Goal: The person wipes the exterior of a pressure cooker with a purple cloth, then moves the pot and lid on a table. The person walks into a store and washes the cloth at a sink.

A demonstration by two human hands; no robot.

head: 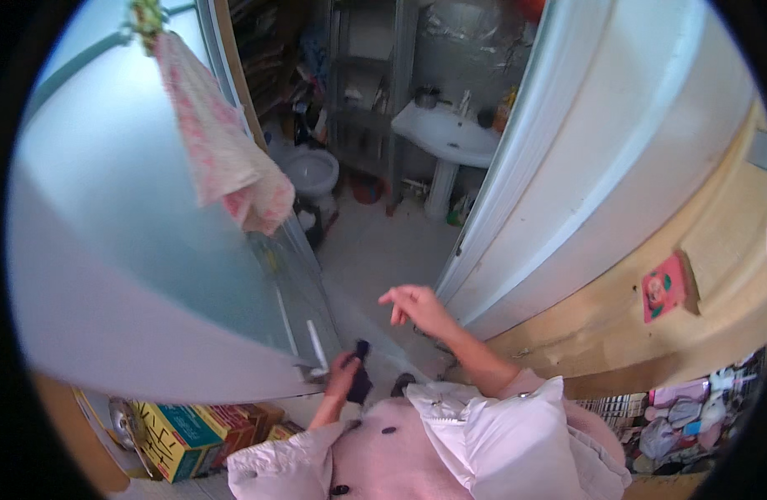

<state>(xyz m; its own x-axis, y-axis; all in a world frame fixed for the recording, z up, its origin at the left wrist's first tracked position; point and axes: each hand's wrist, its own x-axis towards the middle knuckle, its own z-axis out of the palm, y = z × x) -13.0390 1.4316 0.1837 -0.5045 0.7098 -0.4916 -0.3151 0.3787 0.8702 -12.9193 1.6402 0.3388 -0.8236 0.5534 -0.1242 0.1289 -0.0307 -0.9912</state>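
Observation:
My left hand (342,375) grips a dark, soft item (360,386), probably cloth, low in front of my body. Close beside that hand is the white lever handle (316,345) of a frosted-glass door (171,287); whether they touch is unclear. My right hand (421,307) is held out over the doorway floor (383,262). It holds nothing, its index finger pointing left and the others partly bent. A white and pink towel (227,150) hangs on the door.
Through the doorway stand a pedestal sink (452,131), a toilet (310,172), a metal rack (365,87) and a red basin (366,189). The white door frame (508,187) rises at right. Printed boxes (183,437) sit lower left; assorted goods (683,415) fill the lower right.

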